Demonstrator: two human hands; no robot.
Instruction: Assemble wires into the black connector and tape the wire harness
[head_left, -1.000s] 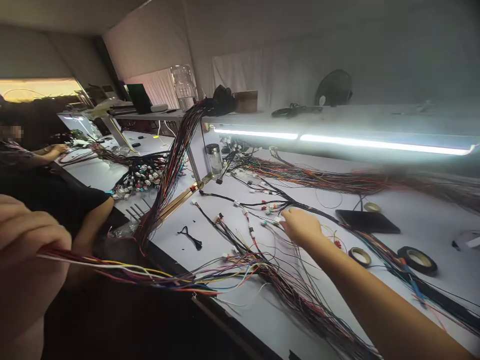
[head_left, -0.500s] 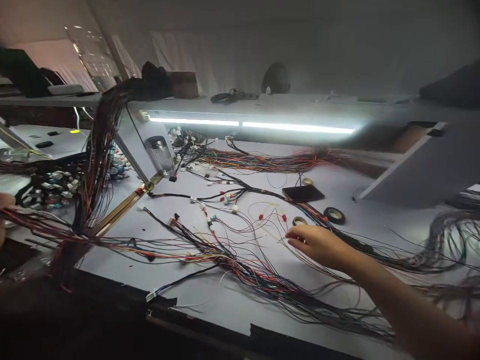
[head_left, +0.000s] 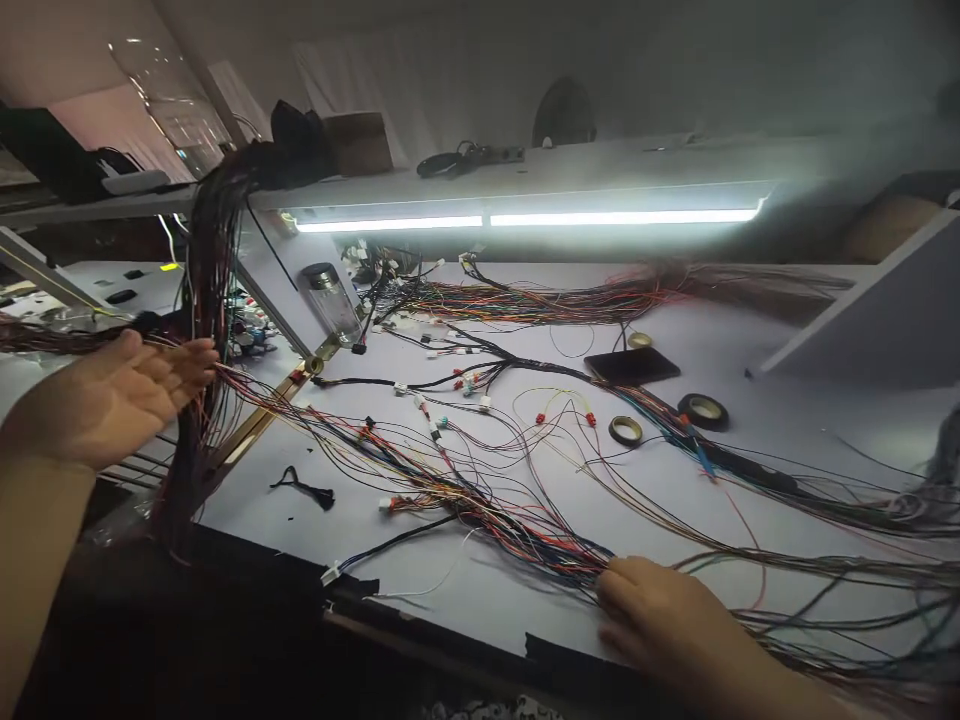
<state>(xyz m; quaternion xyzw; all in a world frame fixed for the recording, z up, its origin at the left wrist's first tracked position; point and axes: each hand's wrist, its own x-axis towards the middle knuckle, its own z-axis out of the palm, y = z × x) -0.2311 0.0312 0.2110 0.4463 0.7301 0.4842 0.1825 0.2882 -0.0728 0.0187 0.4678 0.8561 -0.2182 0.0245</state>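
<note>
A long bundle of coloured wires (head_left: 480, 505) runs across the white bench (head_left: 480, 600) from left to right. My left hand (head_left: 120, 395) is raised at the left with its fingers stretched out, and the wires' left end lies across the fingertips. My right hand (head_left: 664, 615) rests palm down on the bundle near the bench's front edge, fingers curled onto the wires. Loose wires with small white and red connectors (head_left: 465, 385) spread over the middle of the bench.
A thick dark harness (head_left: 206, 290) hangs from the shelf at the left. Three tape rolls (head_left: 703, 410) and a black flat device (head_left: 631, 365) lie at mid-right. A clear jar (head_left: 330, 300) stands under the lit strip lamp (head_left: 525, 217). A slanted white panel (head_left: 862, 320) is at the right.
My right hand pulled back from the middle of the bench to the front edge and settled on the bundle. My left hand opened and came into view. The view swung right.
</note>
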